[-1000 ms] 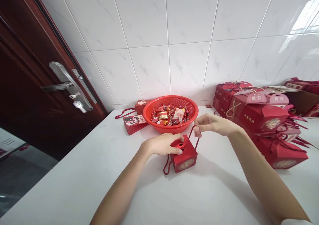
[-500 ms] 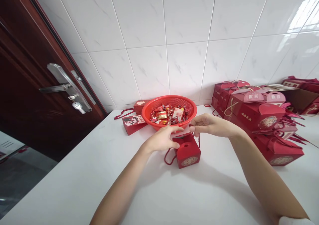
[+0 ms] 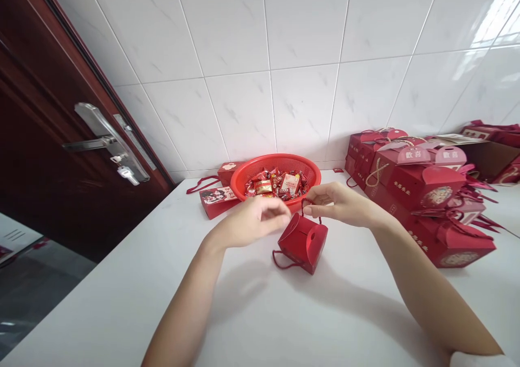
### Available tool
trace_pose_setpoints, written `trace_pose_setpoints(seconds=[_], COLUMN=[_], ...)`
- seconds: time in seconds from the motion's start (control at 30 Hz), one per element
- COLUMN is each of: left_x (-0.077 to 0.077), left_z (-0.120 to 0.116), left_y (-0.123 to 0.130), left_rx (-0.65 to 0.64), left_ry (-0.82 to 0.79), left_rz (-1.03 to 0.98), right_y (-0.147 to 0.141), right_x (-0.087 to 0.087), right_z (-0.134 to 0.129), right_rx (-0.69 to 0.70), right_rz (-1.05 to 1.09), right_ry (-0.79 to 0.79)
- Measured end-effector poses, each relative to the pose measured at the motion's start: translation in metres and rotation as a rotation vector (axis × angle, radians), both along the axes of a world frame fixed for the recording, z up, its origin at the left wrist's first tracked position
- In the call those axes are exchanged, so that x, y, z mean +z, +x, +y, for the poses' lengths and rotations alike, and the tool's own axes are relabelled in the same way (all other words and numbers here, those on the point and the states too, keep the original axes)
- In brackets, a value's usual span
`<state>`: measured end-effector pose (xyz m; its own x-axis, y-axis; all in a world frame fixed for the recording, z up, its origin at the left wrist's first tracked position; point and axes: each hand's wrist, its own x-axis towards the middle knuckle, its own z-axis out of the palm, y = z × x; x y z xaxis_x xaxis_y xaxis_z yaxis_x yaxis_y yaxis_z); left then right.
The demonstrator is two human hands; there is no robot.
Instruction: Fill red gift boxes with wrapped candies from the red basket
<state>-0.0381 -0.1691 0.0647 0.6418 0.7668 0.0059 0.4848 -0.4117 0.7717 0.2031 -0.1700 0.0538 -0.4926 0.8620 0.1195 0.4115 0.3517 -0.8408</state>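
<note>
A small red gift box (image 3: pixel 301 243) sits turned at an angle on the white table, its flaps folded upward. One loop of its dark red cord (image 3: pixel 286 264) hangs at the left side. My right hand (image 3: pixel 331 203) pinches the other cord loop just above the box's back edge. Just left of the box is my left hand (image 3: pixel 258 219), slightly blurred, fingers curved and apart from the thumb, with nothing visible in it. Behind both hands stands a red plastic basket (image 3: pixel 300 166) holding wrapped sweets (image 3: pixel 276 182).
Two more red boxes (image 3: pixel 215 201) lie left of the basket. Many finished-looking red boxes (image 3: pixel 422 185) are stacked at the right, beside an open brown carton (image 3: pixel 493 155). A tiled wall (image 3: pixel 239 112) borders the table's back, and a dark door (image 3: pixel 52 112) stands at the left.
The box has turned and its flaps stand closer together. My left hand has come off it and moved left. My right hand has shifted slightly left with the cord.
</note>
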Motion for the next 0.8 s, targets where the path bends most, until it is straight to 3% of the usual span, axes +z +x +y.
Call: trace_pose_setpoints(seconds=[0.1,0.23,0.37,0.5,0.67,0.8], left_x=[-0.005,-0.026,-0.051,-0.063,-0.054,-0.034], left_z=[0.0,0.007,0.018,0.025,0.032,0.033], left_y=[-0.004,0.006,0.023,0.033,0.027,0.014], left_rx=[-0.118,0.03,-0.035,0.002,0.073,0.017], left_ry=[-0.061,-0.017,-0.088,-0.042,0.004,-0.266], left_rz=[0.429,0.653,0.626,0.593,0.519,0.156], right_y=[0.0,-0.002,-0.005,-0.006,-0.005,-0.002], right_x=[-0.004,-0.009,-0.013,-0.018,-0.025,-0.022], right_z=[0.003,0.006,0.007,0.01,0.015,0.017], right_rx=[0.007,-0.029,0.004,0.062,0.046,0.01], right_rz=[-0.062,-0.155,-0.194,-0.26,-0.339,-0.204], right_ry=[-0.017,-0.032,-0.047,-0.056,-0.049,-0.013])
